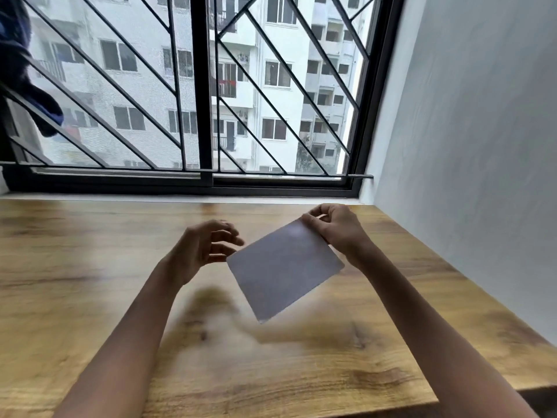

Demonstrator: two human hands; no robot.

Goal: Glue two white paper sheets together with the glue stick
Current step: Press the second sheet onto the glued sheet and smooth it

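A white paper sheet hangs tilted in the air above the wooden table. My right hand pinches its upper right corner between thumb and fingers. My left hand hovers just left of the sheet's left corner with its fingers apart and curled, holding nothing. I cannot tell whether the paper is one sheet or two lying flat on each other. No glue stick is in view. The frame is motion-blurred around the hands.
A barred window runs along the far edge of the table, and a grey wall bounds the right side. Dark blue cloth hangs at the upper left. The table's front edge lies at the lower right.
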